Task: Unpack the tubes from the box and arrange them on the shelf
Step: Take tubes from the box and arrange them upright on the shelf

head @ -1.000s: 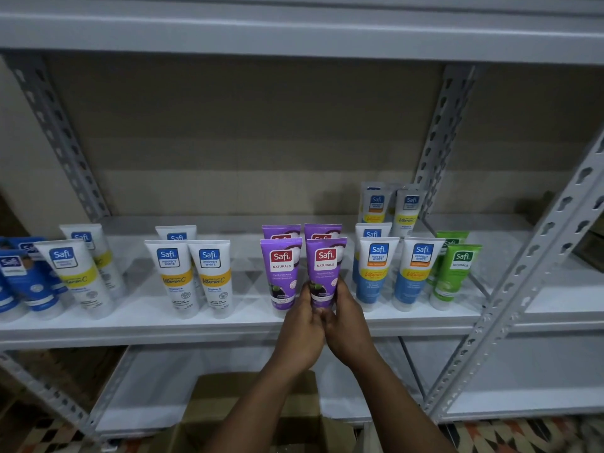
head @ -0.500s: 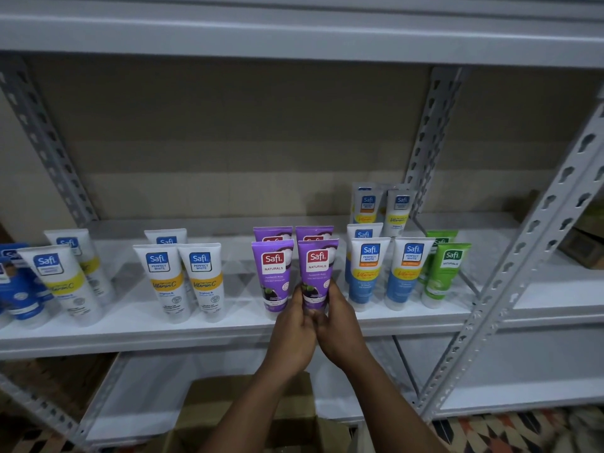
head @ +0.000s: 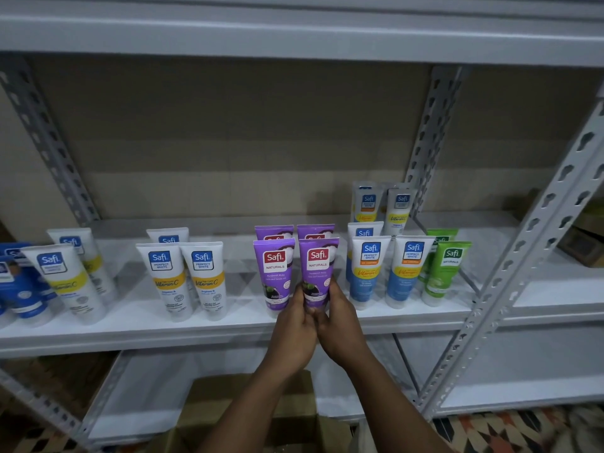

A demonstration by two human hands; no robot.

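Head cam: left hand (head: 294, 335) and right hand (head: 340, 331) pinched the purple Safi Naturals tube (head: 317, 273) at its base, front row on the shelf (head: 130, 331).
Risk: a crooked release could've knocked it into the neighbouring purple tube (head: 274, 273).
Blind spot: cap was hidden, maybe not sitting flat.

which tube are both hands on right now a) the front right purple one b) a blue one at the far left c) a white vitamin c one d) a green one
A: the left hand and the right hand both grip the base of the front right purple tube.
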